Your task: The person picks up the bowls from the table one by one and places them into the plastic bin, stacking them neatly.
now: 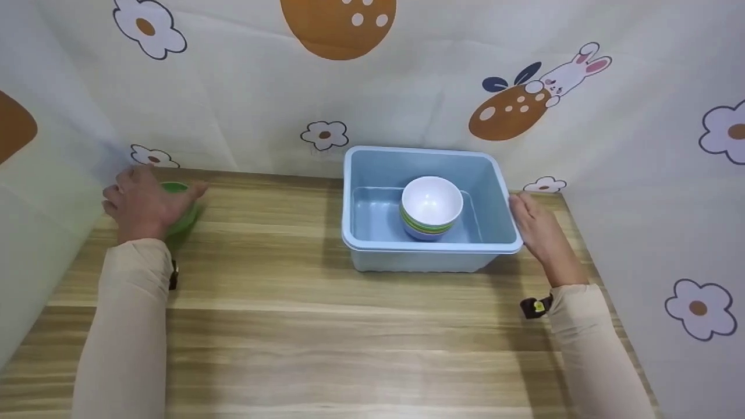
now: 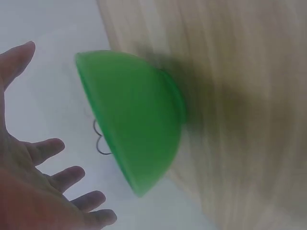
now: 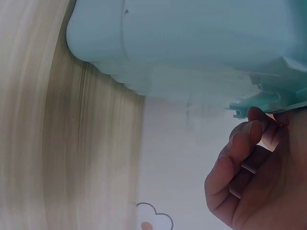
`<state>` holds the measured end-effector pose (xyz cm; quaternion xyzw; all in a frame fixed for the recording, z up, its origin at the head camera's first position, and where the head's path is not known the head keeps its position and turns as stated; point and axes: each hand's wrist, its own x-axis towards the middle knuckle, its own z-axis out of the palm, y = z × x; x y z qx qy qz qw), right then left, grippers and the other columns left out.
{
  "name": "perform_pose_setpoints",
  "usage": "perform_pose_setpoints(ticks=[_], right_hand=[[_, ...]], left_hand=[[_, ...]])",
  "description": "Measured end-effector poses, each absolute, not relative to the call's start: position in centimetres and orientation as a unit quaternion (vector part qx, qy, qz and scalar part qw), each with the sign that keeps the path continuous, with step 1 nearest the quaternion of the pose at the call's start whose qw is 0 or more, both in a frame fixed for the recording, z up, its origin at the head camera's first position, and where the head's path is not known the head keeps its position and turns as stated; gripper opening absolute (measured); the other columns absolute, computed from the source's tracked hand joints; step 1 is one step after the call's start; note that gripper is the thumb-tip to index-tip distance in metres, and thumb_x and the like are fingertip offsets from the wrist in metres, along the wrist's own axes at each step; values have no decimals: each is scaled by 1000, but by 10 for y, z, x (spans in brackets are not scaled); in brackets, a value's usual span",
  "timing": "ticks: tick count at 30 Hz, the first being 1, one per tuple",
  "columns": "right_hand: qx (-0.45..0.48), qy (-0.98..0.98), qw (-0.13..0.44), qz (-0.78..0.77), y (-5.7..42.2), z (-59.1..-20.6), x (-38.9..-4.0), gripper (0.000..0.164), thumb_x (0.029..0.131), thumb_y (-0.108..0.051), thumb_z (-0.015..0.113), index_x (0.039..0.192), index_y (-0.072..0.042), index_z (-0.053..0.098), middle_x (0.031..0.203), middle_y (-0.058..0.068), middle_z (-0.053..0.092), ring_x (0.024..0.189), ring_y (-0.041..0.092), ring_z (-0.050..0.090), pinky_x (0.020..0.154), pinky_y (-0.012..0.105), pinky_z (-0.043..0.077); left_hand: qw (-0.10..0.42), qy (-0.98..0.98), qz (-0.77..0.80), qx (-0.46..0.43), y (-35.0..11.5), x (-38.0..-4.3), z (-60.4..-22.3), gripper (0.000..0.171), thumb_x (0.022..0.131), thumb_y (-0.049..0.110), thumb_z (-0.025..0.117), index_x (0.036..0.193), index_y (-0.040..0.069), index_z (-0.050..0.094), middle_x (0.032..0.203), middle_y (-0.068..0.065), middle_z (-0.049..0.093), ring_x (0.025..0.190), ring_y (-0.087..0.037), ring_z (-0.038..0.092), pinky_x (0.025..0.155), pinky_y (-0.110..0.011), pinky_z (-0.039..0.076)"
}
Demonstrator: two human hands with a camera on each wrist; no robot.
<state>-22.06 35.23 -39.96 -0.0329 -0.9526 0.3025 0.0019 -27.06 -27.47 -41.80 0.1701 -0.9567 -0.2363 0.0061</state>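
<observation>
At the far left of the table, my left hand [image 1: 142,201] is spread over a green bowl [image 2: 134,115], partly hiding it in the head view. A gap shows between the spread fingers and the bowl in the left wrist view. The bowl stands upright on its foot. On the other side, my right hand [image 1: 538,230] grips the right rim of a light blue plastic bin [image 1: 430,247], its fingers curled under the edge [image 3: 247,136]. Inside the bin sits a stack of bowls, a white bowl [image 1: 432,201] on top with green and bluish ones beneath.
The wood-grain table [image 1: 279,331] is bounded by a printed curtain [image 1: 244,87] at the back and both sides. The bin stands near the back curtain, right of centre. The green bowl is close to the back left corner.
</observation>
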Motion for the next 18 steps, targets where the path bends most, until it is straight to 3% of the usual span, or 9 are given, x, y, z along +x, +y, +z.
perform_pose_setpoints(ticks=[11,18], right_hand=[[-38,-953,-2,301,352,-398,-223,56,99,-58,18,110,-12,48,108,18,59,100,34,52,83,44,41],[-25,-955,14,296,352,-402,-223,50,101,-51,21,108,-11,49,102,17,60,95,32,54,80,42,42]], left_hand=[[-13,-955,-225,195,-283,-267,-433,135,60,93,45,153,3,4,151,-39,5,129,-66,15,103,-74,13],[-27,-952,-226,207,-286,-265,-442,136,58,94,46,154,8,4,153,-37,4,131,-66,13,103,-74,18]])
